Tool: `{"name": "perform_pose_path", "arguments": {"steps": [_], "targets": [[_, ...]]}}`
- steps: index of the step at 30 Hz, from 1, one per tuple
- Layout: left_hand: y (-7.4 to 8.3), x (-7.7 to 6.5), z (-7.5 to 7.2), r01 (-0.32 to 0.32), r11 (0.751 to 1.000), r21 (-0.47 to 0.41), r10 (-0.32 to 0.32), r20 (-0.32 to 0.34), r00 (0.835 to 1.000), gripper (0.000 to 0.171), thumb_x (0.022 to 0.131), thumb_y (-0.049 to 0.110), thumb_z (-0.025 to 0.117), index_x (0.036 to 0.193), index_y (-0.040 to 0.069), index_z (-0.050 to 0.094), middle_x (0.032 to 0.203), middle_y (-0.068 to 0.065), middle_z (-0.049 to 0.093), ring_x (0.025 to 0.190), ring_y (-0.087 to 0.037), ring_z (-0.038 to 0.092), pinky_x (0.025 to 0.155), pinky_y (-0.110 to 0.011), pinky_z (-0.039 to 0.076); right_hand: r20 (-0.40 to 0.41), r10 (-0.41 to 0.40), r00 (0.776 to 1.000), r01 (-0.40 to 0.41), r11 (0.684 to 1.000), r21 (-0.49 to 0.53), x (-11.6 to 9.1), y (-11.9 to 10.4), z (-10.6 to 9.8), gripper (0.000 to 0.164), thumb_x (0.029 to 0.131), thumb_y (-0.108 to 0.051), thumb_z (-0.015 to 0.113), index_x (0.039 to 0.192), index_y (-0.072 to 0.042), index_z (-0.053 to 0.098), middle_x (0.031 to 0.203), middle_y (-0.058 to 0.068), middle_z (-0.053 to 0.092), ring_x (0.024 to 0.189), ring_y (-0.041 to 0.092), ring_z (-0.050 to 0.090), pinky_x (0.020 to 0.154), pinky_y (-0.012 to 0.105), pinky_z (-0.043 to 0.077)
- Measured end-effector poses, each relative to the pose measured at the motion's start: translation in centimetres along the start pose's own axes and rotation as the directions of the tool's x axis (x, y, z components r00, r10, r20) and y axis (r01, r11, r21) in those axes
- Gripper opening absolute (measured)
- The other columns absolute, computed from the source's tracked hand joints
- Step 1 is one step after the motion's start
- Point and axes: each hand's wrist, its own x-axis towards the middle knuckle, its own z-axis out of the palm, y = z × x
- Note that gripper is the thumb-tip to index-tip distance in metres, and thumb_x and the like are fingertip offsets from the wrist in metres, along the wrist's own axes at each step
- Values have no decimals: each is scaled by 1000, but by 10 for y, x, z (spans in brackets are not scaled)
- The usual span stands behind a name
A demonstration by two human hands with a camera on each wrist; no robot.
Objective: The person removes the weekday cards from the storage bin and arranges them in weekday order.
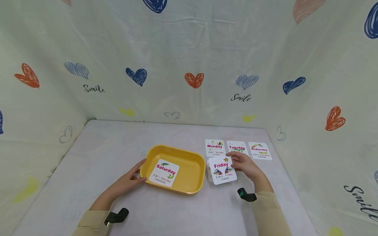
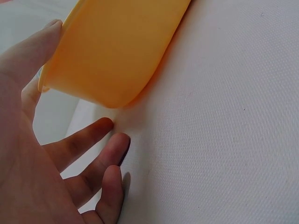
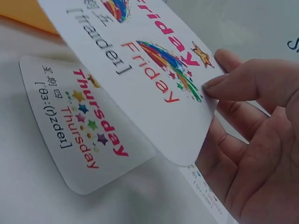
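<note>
In the head view my left hand (image 1: 125, 182) touches the left end of a yellow tray (image 1: 192, 177), thumb and index finger at its rim. The left wrist view shows the other fingers spread loosely below the tray's wall (image 2: 112, 56). Inside the tray lies a Saturday card (image 1: 164, 173). My right hand (image 1: 246, 167) pinches the Friday card (image 1: 222, 173) by its edge between thumb and fingers. That card is tilted above the Thursday card (image 3: 88, 130), which lies on the table and is mostly covered in the head view.
Behind the Friday card, the Monday card (image 1: 215, 147), Tuesday card (image 1: 236, 146) and Wednesday card (image 1: 260, 150) lie in a row. My right hand partly hides the Tuesday card. A heart-patterned curtain (image 1: 165, 42) surrounds the white table (image 1: 118, 137) at the back and sides.
</note>
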Motion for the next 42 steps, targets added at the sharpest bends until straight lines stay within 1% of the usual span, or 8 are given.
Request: {"name": "perform_pose_path", "arguments": {"steps": [4, 6, 14, 20, 26, 30, 37, 42], "targets": [[0, 0, 0, 0, 1000, 0, 0, 1, 1000, 81, 89, 41, 69, 155, 26, 25, 132, -18, 49, 88, -21, 54, 80, -40, 44, -42, -9, 999, 10, 1000, 21, -6, 9, -6, 45, 91, 6, 56, 136, 2, 49, 121, 16, 62, 98, 19, 64, 80, 32, 52], [1, 0, 0, -3, 1000, 0, 3, 4, 1000, 81, 90, 41, 69, 156, 26, 25, 132, -19, 49, 88, -20, 53, 80, -40, 44, -43, -22, 999, 24, 999, 43, -9, 13, -8, 48, 91, 9, 54, 138, 4, 46, 126, 20, 58, 101, 18, 63, 81, 31, 52], [2, -1, -1, -3, 1000, 2, 3, 11, 1000, 81, 90, 39, 69, 156, 24, 24, 131, -19, 49, 87, -20, 53, 77, -39, 43, -99, -19, 995, 31, 992, 119, -19, 27, -15, 59, 84, 16, 54, 141, 7, 40, 137, 27, 46, 106, 14, 60, 85, 27, 50], [-1, 1, 0, 4, 1000, 8, -4, 3, 1000, 81, 90, 41, 69, 156, 25, 25, 132, -18, 48, 87, -21, 53, 78, -38, 43, -134, 3, 991, 13, 993, 120, -27, 38, -23, 61, 84, 17, 53, 142, 8, 37, 140, 29, 42, 108, 10, 58, 87, 24, 48], [-1, 1, 0, 10, 1000, 8, -10, 2, 1000, 80, 90, 41, 69, 155, 26, 25, 133, -18, 48, 87, -21, 53, 78, -38, 43, -169, 11, 986, 6, 995, 101, -33, 48, -30, 63, 82, 19, 53, 143, 7, 38, 141, 29, 41, 107, 9, 56, 85, 22, 48], [-1, 1, 0, 14, 1000, 4, -14, 4, 1000, 80, 90, 41, 69, 155, 26, 25, 133, -18, 48, 88, -21, 52, 78, -37, 42, -195, 38, 980, -25, 997, 69, -36, 52, -35, 64, 83, 17, 54, 144, 4, 38, 142, 28, 41, 108, 12, 55, 84, 22, 48], [-1, 1, -1, 16, 1000, -2, -16, 8, 1000, 80, 90, 40, 69, 155, 27, 25, 133, -18, 48, 89, -22, 52, 78, -37, 43, -264, 101, 959, -105, 995, 0, -38, 53, -41, 69, 85, 13, 57, 148, -6, 36, 141, 24, 42, 115, 28, 51, 83, 24, 49], [1, 0, -1, 14, 1000, -4, -14, 16, 1000, 81, 90, 40, 69, 156, 25, 24, 134, -20, 47, 89, -22, 52, 78, -39, 44, -285, 130, 950, -143, 989, -25, -38, 55, -43, 73, 85, 13, 60, 150, -9, 34, 140, 21, 40, 115, 31, 47, 82, 25, 48]]}}
